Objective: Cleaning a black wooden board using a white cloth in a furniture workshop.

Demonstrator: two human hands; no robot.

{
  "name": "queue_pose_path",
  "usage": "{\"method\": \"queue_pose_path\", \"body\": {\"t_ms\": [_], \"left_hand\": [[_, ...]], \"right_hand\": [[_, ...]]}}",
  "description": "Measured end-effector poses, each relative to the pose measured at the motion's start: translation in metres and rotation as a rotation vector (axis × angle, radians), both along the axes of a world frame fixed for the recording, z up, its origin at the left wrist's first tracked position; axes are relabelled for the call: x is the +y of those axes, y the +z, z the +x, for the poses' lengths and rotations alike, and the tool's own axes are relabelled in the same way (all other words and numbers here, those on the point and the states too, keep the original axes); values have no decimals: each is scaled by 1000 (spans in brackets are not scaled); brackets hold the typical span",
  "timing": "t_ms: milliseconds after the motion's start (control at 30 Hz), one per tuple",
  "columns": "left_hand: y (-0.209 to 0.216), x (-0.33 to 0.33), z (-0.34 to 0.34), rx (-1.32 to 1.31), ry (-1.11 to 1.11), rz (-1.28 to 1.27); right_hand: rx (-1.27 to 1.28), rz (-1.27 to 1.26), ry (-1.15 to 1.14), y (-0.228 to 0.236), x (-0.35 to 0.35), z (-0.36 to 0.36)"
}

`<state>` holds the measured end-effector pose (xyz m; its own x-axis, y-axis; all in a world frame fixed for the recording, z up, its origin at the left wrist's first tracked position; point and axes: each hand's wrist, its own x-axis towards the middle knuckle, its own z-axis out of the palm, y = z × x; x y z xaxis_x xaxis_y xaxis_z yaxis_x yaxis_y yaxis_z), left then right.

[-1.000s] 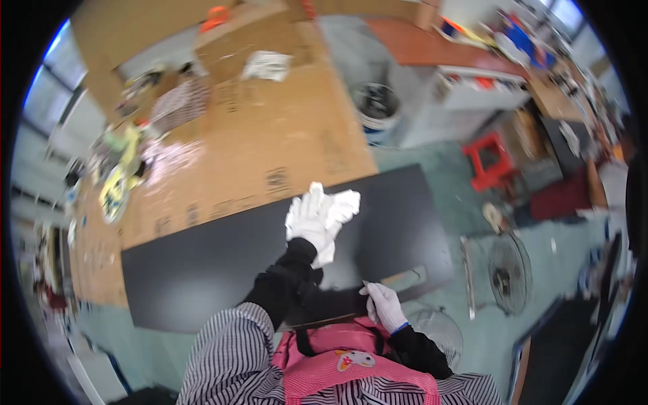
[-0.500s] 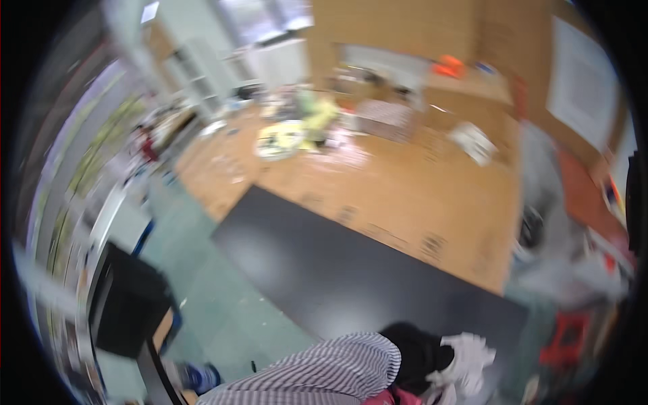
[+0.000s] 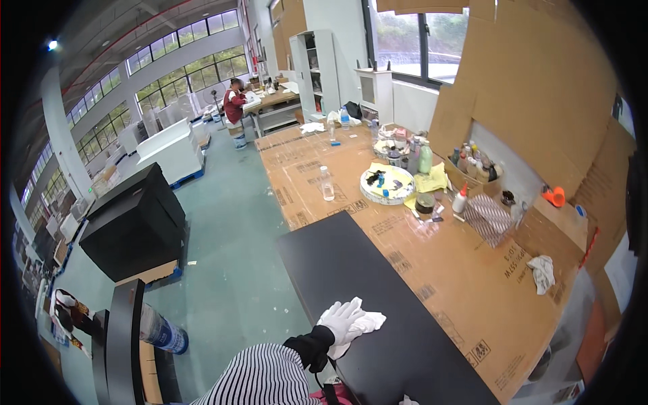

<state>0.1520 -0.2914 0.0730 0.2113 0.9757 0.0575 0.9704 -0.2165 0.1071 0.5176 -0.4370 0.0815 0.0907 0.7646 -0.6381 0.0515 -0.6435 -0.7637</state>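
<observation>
My left hand (image 3: 340, 320), in a white glove with a black cuff and a striped sleeve, lies over a bunched white cloth (image 3: 368, 322). It presses the cloth onto a long, dark, flat panel (image 3: 364, 270), near its left edge. The fingers reach forward over the cloth, which sticks out on both sides of the glove. At the bottom edge a small white patch (image 3: 408, 401) shows over the panel; it may be my gloved right hand, but its fingers are cut off.
The panel rests on a cardboard-covered table (image 3: 466, 290). Toward the back are a clear bottle (image 3: 327, 183), a round paint-smeared tray (image 3: 368, 192), a glue bottle (image 3: 460, 200) and a crumpled rag (image 3: 542, 273). Black cabinet (image 3: 135, 219) at left; a person (image 3: 234, 104) works far off.
The view has swung left and up, bringing the windows and far room into sight. My left hand and the cloth now appear farther left in the picture, still on the panel.
</observation>
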Motion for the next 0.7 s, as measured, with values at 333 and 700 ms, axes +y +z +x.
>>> {"method": "queue_pose_path", "body": {"t_ms": [333,700], "left_hand": [[8,15,-15,-85,-46,-36],[1,37,-21,-106,-201,-10]], "right_hand": [[-50,8,-64,10,37,-25],[-111,61,-212,15,46,-42]]}}
